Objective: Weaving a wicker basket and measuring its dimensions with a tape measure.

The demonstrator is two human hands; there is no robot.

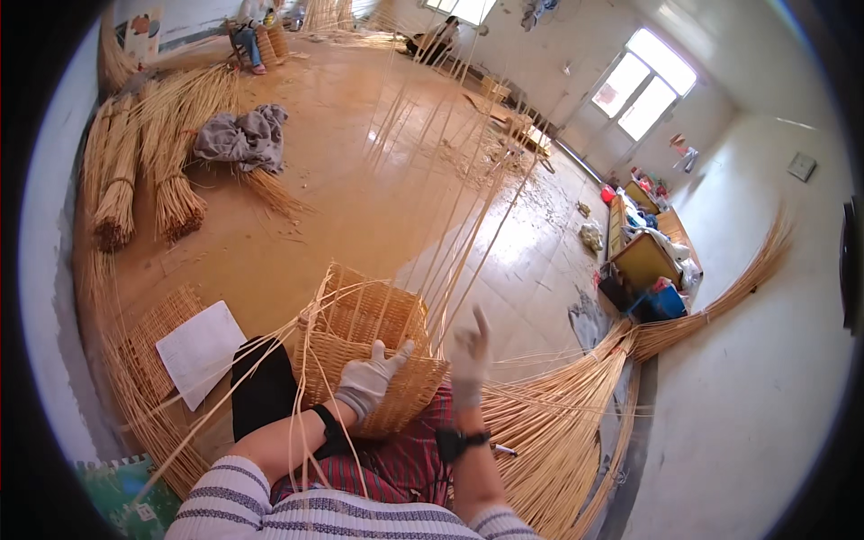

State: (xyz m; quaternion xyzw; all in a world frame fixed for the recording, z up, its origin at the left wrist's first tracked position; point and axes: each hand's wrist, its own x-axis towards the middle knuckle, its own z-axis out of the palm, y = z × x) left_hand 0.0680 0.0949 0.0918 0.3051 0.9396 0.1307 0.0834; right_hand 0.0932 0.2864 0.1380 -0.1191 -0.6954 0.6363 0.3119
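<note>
A half-woven wicker basket [360,328] rests tilted on my lap, its hollow inside showing. Long pale stakes [459,243] rise from its right side, and loose strands hang down over its left side. My left hand [367,380], in a pale work glove, grips the basket's near wall with thumb and a finger along the rim. To the right of the basket, my right hand [470,358], gloved too, is raised close to the stakes. One of its fingers points up; nothing shows in it, and the other fingers are hard to make out.
Loose wicker rods [549,432] fan out at my right. Tied bundles [117,198] and a grey cloth [243,135] lie at the far left. A paper sheet [202,351] lies on a woven panel [162,337]. Two people [436,40] sit far back.
</note>
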